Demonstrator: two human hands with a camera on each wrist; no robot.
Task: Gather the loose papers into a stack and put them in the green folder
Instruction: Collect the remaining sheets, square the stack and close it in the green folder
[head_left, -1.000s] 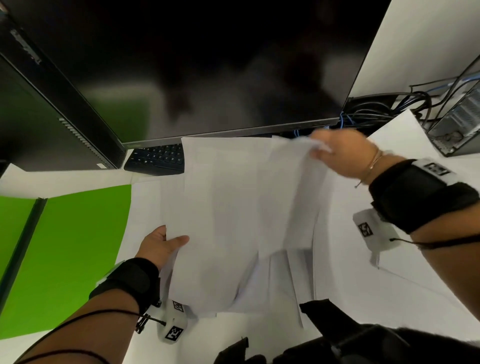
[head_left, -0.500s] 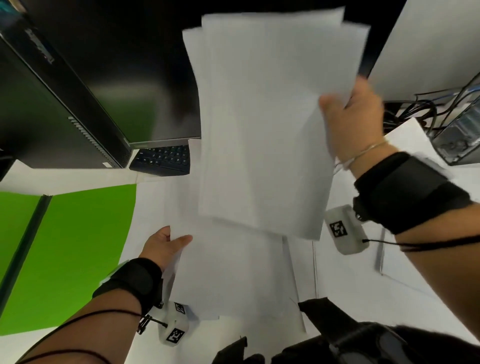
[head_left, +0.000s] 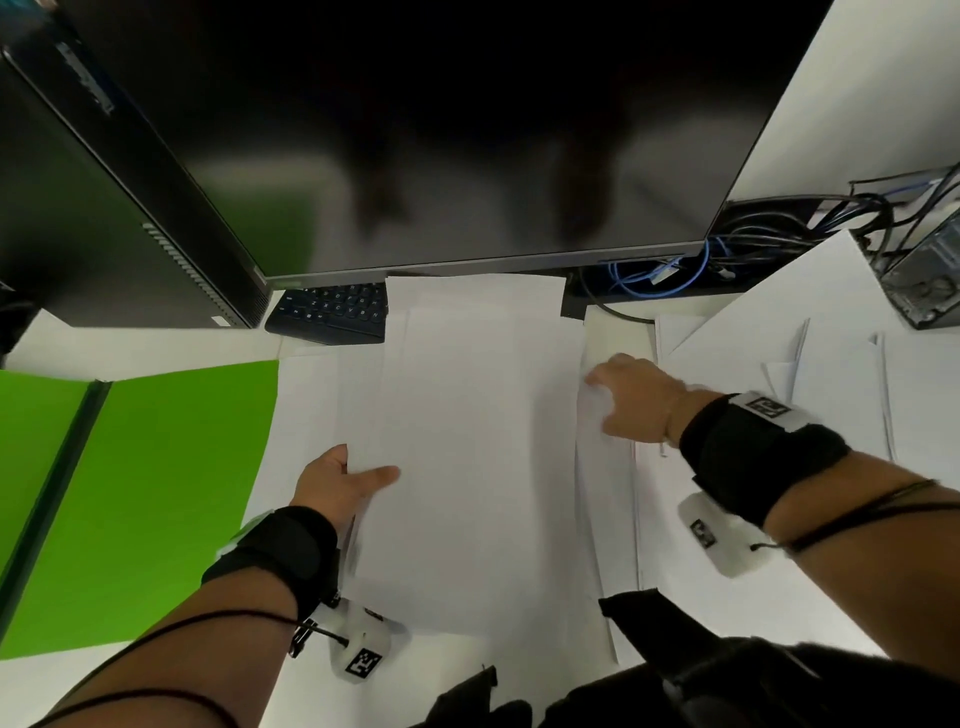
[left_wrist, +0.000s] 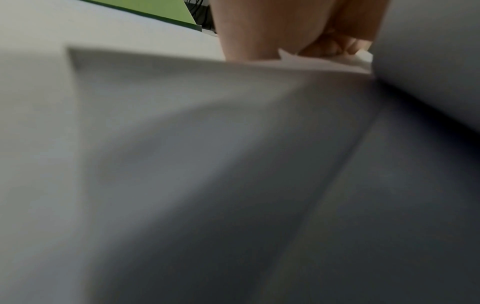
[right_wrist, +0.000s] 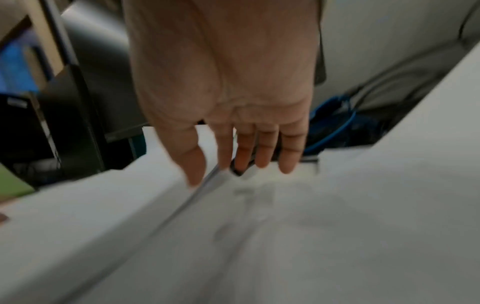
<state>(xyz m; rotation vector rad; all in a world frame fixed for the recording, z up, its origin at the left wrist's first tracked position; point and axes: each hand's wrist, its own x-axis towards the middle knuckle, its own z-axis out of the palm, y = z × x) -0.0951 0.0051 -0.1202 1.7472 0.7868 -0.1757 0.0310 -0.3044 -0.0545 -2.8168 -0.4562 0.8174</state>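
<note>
White paper makes up the stack (head_left: 467, 441), which lies flat in front of the monitor (head_left: 415, 130), its far edge just under the screen's lower rim. My left hand (head_left: 340, 486) grips the stack's near left edge: the thumb lies on top and the fingers curl underneath, as the left wrist view shows them bent below the sheets (left_wrist: 330, 46). My right hand (head_left: 631, 397) sits at the stack's right edge with the fingers (right_wrist: 262, 152) nearly straight and a little apart, tips down on the paper, the thumb (right_wrist: 193, 164) on a raised sheet edge beside them; nothing is pinched there.

Left of the stack lies the green folder (head_left: 156, 493), spread open and flat, its dark fold running through the middle; the stack's left sheets overlap its right flap. Right of the stack more loose papers (head_left: 779, 364) lie scattered and overlapping. A keyboard (head_left: 332, 312) peeks out at the stack's far left corner, partly under the monitor and partly under the paper. Blue and black cables (head_left: 675, 270) tangle behind the stack's far right corner.

Both wrist views are blurred, and how many sheets the stack holds I cannot tell.
</note>
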